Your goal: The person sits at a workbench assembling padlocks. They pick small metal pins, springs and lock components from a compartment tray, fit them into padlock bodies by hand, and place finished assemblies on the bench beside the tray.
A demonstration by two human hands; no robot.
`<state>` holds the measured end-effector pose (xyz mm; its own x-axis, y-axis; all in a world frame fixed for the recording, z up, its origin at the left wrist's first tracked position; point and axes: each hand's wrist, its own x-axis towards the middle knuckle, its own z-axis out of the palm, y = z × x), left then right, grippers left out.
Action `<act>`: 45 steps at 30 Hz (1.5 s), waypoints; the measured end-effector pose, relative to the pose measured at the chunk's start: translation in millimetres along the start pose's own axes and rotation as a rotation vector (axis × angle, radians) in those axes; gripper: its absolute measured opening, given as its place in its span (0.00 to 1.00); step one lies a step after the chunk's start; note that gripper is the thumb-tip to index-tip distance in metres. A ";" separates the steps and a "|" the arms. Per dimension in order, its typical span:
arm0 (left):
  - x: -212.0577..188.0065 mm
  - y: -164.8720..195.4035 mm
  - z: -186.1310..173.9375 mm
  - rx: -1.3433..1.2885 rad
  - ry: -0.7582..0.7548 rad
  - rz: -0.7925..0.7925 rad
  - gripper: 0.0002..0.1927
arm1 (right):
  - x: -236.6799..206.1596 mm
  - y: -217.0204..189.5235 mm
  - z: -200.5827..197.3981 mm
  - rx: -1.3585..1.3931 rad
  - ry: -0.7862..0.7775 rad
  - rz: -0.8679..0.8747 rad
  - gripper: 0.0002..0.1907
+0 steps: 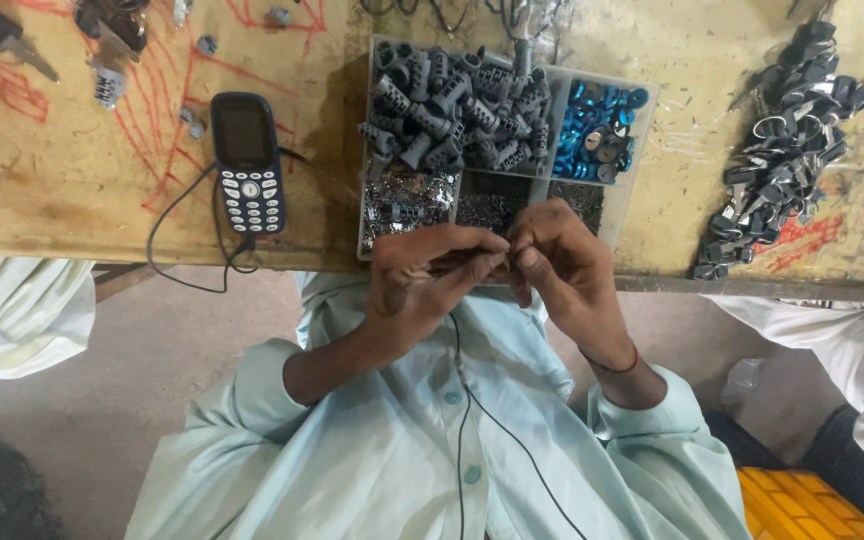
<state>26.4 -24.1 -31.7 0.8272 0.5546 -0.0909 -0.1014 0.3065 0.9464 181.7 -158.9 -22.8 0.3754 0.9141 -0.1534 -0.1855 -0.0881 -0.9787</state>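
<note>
My left hand [414,278] and my right hand [560,260] meet at the near edge of the workbench, fingertips pinched together around a small grey metal part [470,264], mostly hidden by the fingers. Just beyond the hands lies a clear compartment tray [644,120]. Its big section holds several grey ridged cylinder parts [452,105], a right section holds blue rings [597,125], and the near sections hold tiny metal pieces [407,200].
A dark keypad phone [246,160] with a black cable lies left of the tray. A heap of black-headed keys [782,150] sits at the right. Loose keys and small parts lie at the top left. Other people's pale sleeves show at both sides. A yellow crate [802,505] sits bottom right.
</note>
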 end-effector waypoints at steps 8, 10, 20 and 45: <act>0.2 3.2 -3.6 -0.247 -0.067 -0.031 0.07 | -3.3 0.5 1.5 0.030 -0.040 0.030 0.11; -1.5 7.1 -3.4 -0.242 -0.075 -0.013 0.08 | -6.3 0.2 1.8 -0.050 -0.018 -0.002 0.10; -2.8 28.1 3.0 0.408 -0.011 0.365 0.12 | -7.7 -15.9 8.0 -0.587 0.077 -0.268 0.05; -1.0 20.6 -6.2 0.356 -0.075 -0.019 0.07 | -6.3 -39.9 -24.5 -0.516 0.189 0.016 0.05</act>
<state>20.1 -13.6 -14.0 0.8667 0.4890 -0.0986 0.1017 0.0204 0.9946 209.0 -170.7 13.9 0.5411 0.8285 -0.1439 0.2596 -0.3273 -0.9086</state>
